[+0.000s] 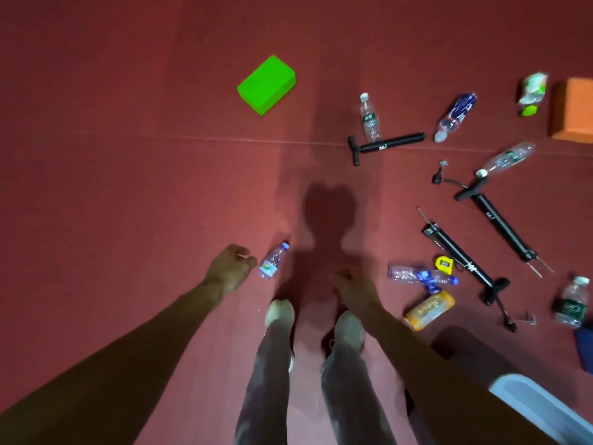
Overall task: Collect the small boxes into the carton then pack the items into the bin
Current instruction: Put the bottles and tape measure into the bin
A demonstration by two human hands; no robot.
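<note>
I stand on a red floor looking down at my legs. My left hand [229,268] hangs with loosely curled fingers and holds nothing, just left of a small clear bottle [273,261] lying on the floor. My right hand [348,284] also hangs loosely curled and holds nothing. A bright green block [266,85] lies ahead. An orange block [572,112] sits at the far right edge. The pale rim of a bin [542,409] shows at the bottom right corner. No carton is in view.
Scattered to the right lie several plastic bottles [370,118], three black hand pumps [388,144], a yellow tape measure [444,264], an orange packet [428,309] and a green-and-white wrapper [532,91]. A dark blue thing [585,348] pokes in at the right edge.
</note>
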